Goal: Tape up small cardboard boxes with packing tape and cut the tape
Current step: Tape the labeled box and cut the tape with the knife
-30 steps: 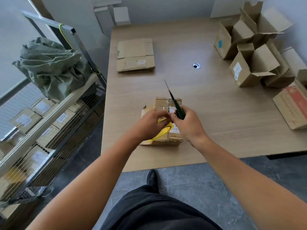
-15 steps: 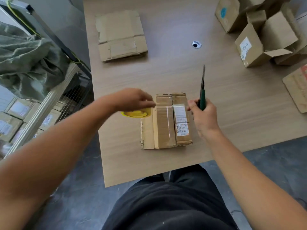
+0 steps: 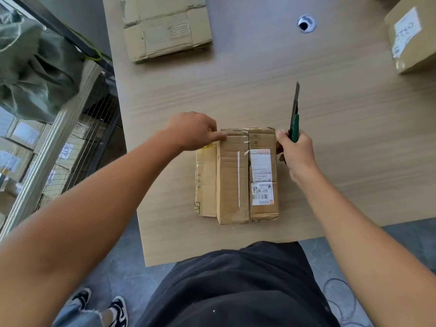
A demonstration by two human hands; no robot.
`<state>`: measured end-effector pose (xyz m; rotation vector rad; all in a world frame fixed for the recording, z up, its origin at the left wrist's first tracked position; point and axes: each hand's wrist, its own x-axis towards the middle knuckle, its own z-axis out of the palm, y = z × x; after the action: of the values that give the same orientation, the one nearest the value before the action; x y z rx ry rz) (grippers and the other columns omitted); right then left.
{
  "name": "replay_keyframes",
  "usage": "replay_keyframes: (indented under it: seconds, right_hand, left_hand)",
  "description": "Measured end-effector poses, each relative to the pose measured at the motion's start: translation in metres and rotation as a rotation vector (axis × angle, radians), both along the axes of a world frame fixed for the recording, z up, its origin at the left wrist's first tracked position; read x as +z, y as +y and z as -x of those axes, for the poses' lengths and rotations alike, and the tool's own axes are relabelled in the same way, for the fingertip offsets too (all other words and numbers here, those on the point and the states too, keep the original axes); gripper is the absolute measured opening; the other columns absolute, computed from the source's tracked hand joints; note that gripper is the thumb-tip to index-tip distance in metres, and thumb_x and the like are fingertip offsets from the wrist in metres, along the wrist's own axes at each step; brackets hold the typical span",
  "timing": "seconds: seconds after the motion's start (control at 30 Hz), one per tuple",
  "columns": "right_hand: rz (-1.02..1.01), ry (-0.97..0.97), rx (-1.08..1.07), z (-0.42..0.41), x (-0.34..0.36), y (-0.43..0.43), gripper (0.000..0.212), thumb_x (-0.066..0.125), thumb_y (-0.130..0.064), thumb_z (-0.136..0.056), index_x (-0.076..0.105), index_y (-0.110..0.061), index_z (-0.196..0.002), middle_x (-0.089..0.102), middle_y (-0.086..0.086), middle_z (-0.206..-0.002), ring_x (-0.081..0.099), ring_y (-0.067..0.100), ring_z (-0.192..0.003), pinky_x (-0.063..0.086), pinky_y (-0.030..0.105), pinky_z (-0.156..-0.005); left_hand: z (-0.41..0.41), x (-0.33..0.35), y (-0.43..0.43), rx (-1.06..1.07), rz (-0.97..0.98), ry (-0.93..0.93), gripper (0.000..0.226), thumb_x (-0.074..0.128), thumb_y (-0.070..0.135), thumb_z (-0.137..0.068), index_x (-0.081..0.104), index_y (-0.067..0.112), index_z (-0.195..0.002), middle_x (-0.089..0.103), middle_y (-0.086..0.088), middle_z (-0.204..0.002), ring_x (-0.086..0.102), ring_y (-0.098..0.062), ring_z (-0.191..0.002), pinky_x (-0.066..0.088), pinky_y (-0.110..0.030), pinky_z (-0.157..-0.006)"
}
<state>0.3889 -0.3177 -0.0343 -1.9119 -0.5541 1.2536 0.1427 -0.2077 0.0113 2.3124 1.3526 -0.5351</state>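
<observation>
A small cardboard box with a white shipping label lies flat near the front edge of the wooden table. My left hand sits at the box's far left corner, closed over a yellow tape roll that is mostly hidden under it, with a fingertip pressing on the box top. My right hand rests against the box's right side and grips a green utility knife, its blade extended and pointing away from me.
A flattened cardboard box lies at the far left of the table. A labelled box stands at the far right. A cable hole is in the tabletop. Left of the table stand a wire rack and a grey-green sack.
My left hand with the yellow roll came back from the left onto the box's far left corner. The right hand with the knife stayed beside the box. The camera moved closer and lower.
</observation>
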Motion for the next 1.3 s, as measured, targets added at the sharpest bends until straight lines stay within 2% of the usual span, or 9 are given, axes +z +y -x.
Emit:
replay_keyframes:
  seconds: [0.1, 0.33, 0.47, 0.57, 0.7, 0.8, 1.0, 1.2, 1.3]
  right_hand:
    - [0.063, 0.058, 0.064, -0.002, -0.005, 0.003, 0.021, 0.068, -0.04, -0.092, 0.06, -0.024, -0.082, 0.058, -0.01, -0.06, 0.051, 0.009, -0.052, 0.041, 0.027, -0.051]
    - [-0.193, -0.5, 0.297, 0.029, 0.056, 0.006, 0.027, 0.052, -0.045, -0.098, 0.048, -0.019, -0.095, 0.056, -0.01, -0.075, 0.055, -0.006, -0.064, 0.035, 0.008, -0.05]
    - [-0.034, -0.582, 0.756, 0.086, 0.048, -0.015, 0.046, 0.039, -0.047, -0.103, 0.063, -0.011, -0.118, 0.051, 0.008, -0.137, 0.045, 0.021, -0.131, 0.039, 0.028, -0.106]
    - [0.01, -0.697, 0.801, 0.097, 0.035, -0.031, 0.057, 0.035, -0.047, -0.105, 0.067, -0.003, -0.122, 0.017, 0.004, -0.167, 0.01, 0.02, -0.154, 0.007, 0.039, -0.125]
    - [0.023, -0.678, 0.836, 0.103, 0.028, -0.039, 0.056, 0.031, -0.046, -0.106, 0.071, -0.009, -0.12, -0.004, -0.002, -0.17, -0.01, 0.013, -0.155, -0.013, 0.034, -0.121]
    - [0.073, -0.614, 0.842, 0.104, 0.029, -0.036, 0.056, 0.031, -0.047, -0.105, 0.07, -0.011, -0.122, -0.008, -0.008, -0.169, -0.014, 0.01, -0.154, -0.016, 0.03, -0.118]
    - [0.218, -0.497, 0.874, 0.109, 0.045, -0.024, 0.053, 0.033, -0.048, -0.102, 0.07, -0.015, -0.119, -0.017, -0.006, -0.167, -0.021, 0.013, -0.152, -0.013, 0.041, -0.121]
    - [0.389, -0.573, 0.966, 0.12, 0.051, -0.014, 0.052, 0.035, -0.049, -0.1, 0.065, -0.017, -0.126, -0.025, -0.002, -0.165, -0.025, 0.019, -0.152, -0.011, 0.052, -0.122]
    - [0.483, -0.675, 1.091, 0.125, 0.05, -0.013, 0.062, 0.033, -0.053, -0.101, 0.054, -0.012, -0.143, -0.034, 0.003, -0.162, -0.031, 0.025, -0.149, -0.011, 0.058, -0.121]
  left_hand:
    - [0.009, -0.013, 0.001, 0.02, 0.033, -0.011, 0.051, 0.039, 0.077, -0.091, 0.07, 0.04, -0.107, 0.07, 0.008, -0.114, 0.061, -0.021, -0.104, 0.038, -0.033, -0.073]
    - [0.008, -0.02, -0.008, 0.051, 0.014, -0.066, 0.051, 0.04, 0.076, -0.092, 0.07, 0.038, -0.108, 0.071, 0.003, -0.115, 0.062, -0.026, -0.108, 0.036, -0.033, -0.075]
    - [0.009, -0.02, -0.02, 0.143, -0.038, -0.07, 0.048, 0.044, 0.072, -0.093, 0.069, 0.032, -0.104, 0.073, 0.004, -0.109, 0.065, -0.025, -0.102, 0.043, -0.034, -0.075]
    - [0.029, -0.016, -0.027, 0.265, 0.152, -0.301, 0.032, 0.054, 0.052, -0.097, 0.069, 0.03, -0.115, 0.07, 0.007, -0.117, 0.064, -0.011, -0.101, 0.044, -0.024, -0.073]
    - [0.063, -0.008, -0.039, 0.331, 0.197, -0.527, 0.029, 0.063, 0.043, -0.096, 0.07, 0.027, -0.118, 0.069, 0.008, -0.118, 0.059, 0.009, -0.084, 0.049, -0.019, -0.072]
    - [0.064, -0.008, -0.035, 0.236, 0.12, -0.309, 0.037, 0.061, 0.053, -0.094, 0.068, 0.029, -0.122, 0.068, 0.006, -0.124, 0.063, -0.012, -0.098, 0.047, -0.03, -0.09]
    - [0.049, -0.009, -0.017, 0.122, 0.148, -0.022, 0.023, 0.056, 0.054, -0.093, 0.067, 0.035, -0.1, 0.072, 0.008, -0.102, 0.056, 0.001, -0.035, 0.035, -0.026, -0.066]
    - [0.048, -0.008, -0.027, 0.266, 0.137, -0.139, 0.014, 0.063, 0.041, -0.089, 0.068, 0.03, -0.084, 0.072, 0.006, -0.087, 0.06, -0.008, -0.038, 0.042, -0.023, -0.054]
    - [0.054, -0.005, -0.032, 0.26, -0.03, -0.136, 0.014, 0.062, 0.036, -0.093, 0.072, 0.026, -0.094, 0.069, -0.001, -0.106, 0.061, -0.017, -0.073, 0.044, -0.028, -0.068]
